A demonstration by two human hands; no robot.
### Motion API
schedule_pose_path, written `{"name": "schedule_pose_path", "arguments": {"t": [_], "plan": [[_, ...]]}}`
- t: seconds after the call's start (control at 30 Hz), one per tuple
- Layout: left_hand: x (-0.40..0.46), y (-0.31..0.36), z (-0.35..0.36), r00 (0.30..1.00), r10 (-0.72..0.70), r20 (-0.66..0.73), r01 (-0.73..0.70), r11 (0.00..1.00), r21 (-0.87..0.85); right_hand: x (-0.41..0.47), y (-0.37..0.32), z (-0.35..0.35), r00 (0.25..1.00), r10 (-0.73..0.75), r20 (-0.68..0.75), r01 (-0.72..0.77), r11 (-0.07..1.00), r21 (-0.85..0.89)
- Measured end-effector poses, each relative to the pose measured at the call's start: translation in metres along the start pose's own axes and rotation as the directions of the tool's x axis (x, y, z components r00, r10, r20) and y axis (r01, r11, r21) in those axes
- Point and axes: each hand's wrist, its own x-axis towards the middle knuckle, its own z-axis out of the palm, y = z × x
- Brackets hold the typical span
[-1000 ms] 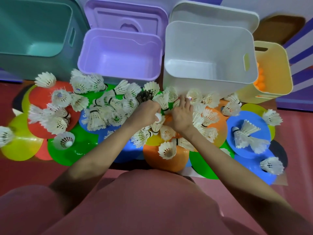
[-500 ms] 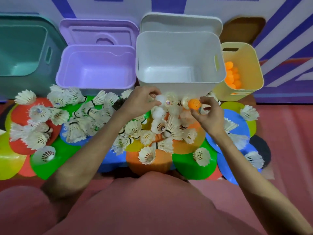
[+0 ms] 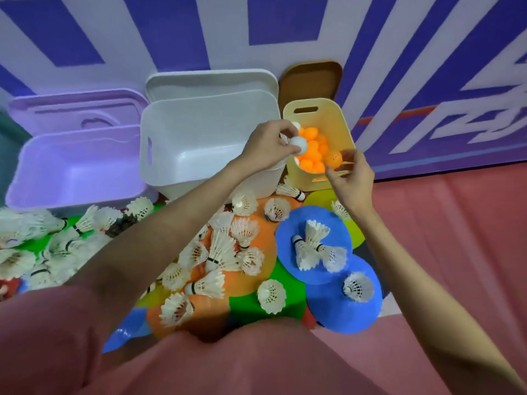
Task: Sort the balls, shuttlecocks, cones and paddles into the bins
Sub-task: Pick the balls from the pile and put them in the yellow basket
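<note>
Sports playroom: striped wall [image 3: 182, 29], shuttlecocks [image 3: 245, 232].

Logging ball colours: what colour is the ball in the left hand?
White ball, pinched in the left hand; head view.

Even, soft indoor light with faint shadows. Wide-angle bending curves the edges. Left-side shuttlecocks [image 3: 34, 252] look motion-blurred.

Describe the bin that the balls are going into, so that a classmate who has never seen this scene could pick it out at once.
Find the row of bins along the striped wall. The yellow bin stands at its right end, beside the white bin. It is the smallest bin and the only one with orange balls inside.
</note>
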Motion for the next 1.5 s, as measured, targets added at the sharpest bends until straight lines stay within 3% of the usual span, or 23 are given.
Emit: {"name": "schedule_pose_path", "arguments": {"t": [0.23,0.43,0.63,0.87,1.0,1.17,1.3,1.43,1.5], "plan": [[0.05,0.015,0.036,0.999,0.048,0.022,-0.051,0.977,0.206,0.054,0.007,-0.007,0.999,0.041,0.034,-0.036,0.989,-0.141],[-0.018,-0.011,0.007,0.992,0.125,-0.018,-0.118,0.969,0.218,0.016,0.0,0.014,0.976,-0.099,0.192,0.119,0.988,-0.094],[-0.122,-0.064,-0.037,0.981,-0.132,-0.139,0.153,0.976,0.156,-0.038,-0.024,0.053,0.867,-0.268,0.42,0.271,0.961,0.053],[-0.194,-0.117,-0.049,0.925,-0.34,-0.172,0.378,0.871,0.314,-0.085,-0.047,0.096,0.717,-0.289,0.635,0.368,0.93,0.008],[-0.197,-0.126,-0.044,0.878,-0.469,-0.092,0.466,0.798,0.381,-0.1,-0.056,0.112,0.662,-0.278,0.696,0.416,0.909,-0.032],[-0.192,-0.135,-0.041,0.859,-0.511,-0.016,0.47,0.777,0.418,-0.112,-0.071,0.127,0.629,-0.256,0.734,0.458,0.885,-0.083],[-0.189,-0.136,-0.045,0.84,-0.543,0.015,0.513,0.802,0.305,-0.118,-0.083,0.139,0.595,-0.276,0.755,0.528,0.842,-0.108],[-0.202,-0.136,-0.062,0.874,-0.467,-0.132,0.484,0.863,0.148,-0.119,-0.096,0.155,0.636,-0.39,0.666,0.648,0.738,-0.187],[-0.212,-0.137,-0.074,0.89,-0.411,-0.195,0.434,0.896,0.093,-0.117,-0.1,0.168,0.621,-0.411,0.667,0.692,0.688,-0.22]]}}
